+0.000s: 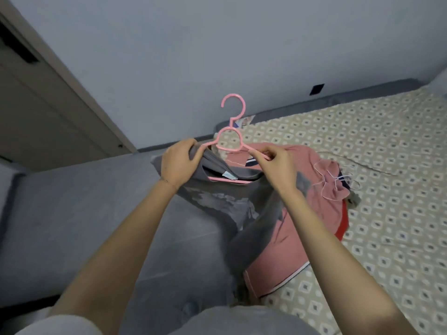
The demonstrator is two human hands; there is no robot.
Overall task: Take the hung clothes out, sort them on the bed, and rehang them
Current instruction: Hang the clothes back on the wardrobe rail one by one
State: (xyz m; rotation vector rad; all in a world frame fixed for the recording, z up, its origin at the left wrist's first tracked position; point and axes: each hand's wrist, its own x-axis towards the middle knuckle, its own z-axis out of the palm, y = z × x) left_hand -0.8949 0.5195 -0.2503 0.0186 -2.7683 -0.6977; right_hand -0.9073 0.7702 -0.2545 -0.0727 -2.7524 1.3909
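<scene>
The pink hanger (pixel 229 139) was held upright in front of the person, hook uppermost, above the near edge of the bed (pixel 377 146). A grey T-shirt (pixel 242 211) with a pale print on its front was partly mounted on it. The lower bar of the hanger and a light blue label (pixel 228 175) showed through the neck opening. The body of the shirt hung down toward the person's lap.

The left hand (pixel 180 165) gripped the shirt fabric at the left shoulder of the hanger, fingers curled over the cloth. The right hand (pixel 278 165) pinched the right arm of the hanger between thumb and fingertips, and that arm of the hanger lay outside the shirt. The hands were apart, one on each side of the hanger neck. Both forearms were bare.

Behind the grey T-shirt, a pink garment (pixel 312 209) with a dark and white trim lay spread on the bed. A second small pink piece (pixel 331 180) lay crumpled on top of it, with a thin pale loop across it; whether this was a cord or a wire hanger could not be told. A red edge (pixel 343 226) showed just beside the pink garment on its right.

The bed carried a beige sheet with a diamond pattern. A grey padded border (pixel 338 97) ran along its far side against the pale wall (pixel 217 44). A black square fitting (pixel 316 89) sat on the wall just above that border. A door panel (pixel 48 112) stood at the left.
</scene>
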